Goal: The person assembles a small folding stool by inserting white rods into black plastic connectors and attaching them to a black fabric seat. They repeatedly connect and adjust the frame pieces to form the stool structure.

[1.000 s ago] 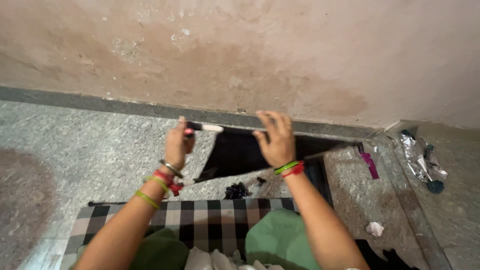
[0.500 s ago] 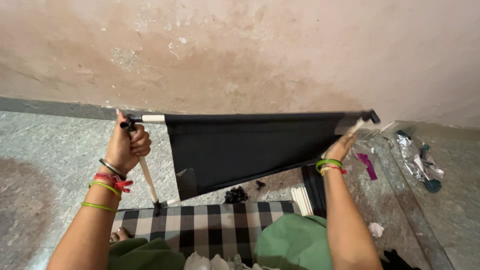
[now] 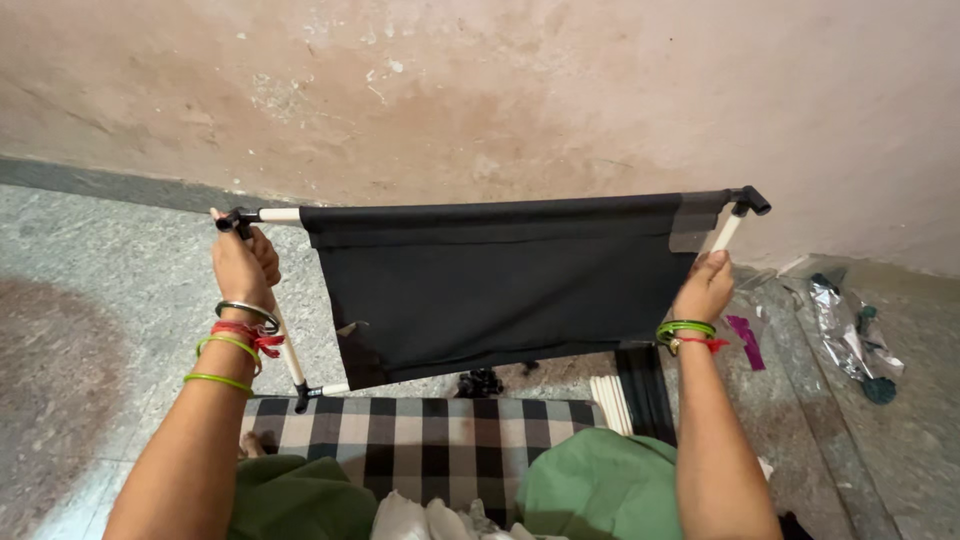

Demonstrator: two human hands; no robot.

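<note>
I hold up a frame of white rods with black corner joints, and a black fabric panel [image 3: 500, 285] is stretched across it. My left hand [image 3: 243, 268] grips the left upright rod [image 3: 290, 355] just below the top corner joint. My right hand [image 3: 705, 288] grips the right upright rod [image 3: 725, 232] under its black corner joint [image 3: 750, 200]. The panel hangs in front of the wall, tilted slightly lower on the left. Both wrists wear bangles.
A black-and-white checked cloth [image 3: 420, 440] lies under my green-clad knees. Spare white rods [image 3: 612, 400] and small black connector pieces [image 3: 480, 382] lie on the speckled stone floor. A purple strip [image 3: 744, 340] and crumpled plastic wrapping [image 3: 840, 325] sit on the right.
The frame went from folded and low near the floor to spread wide and lifted. My hands moved apart to its two sides, stretching the black fabric flat.
</note>
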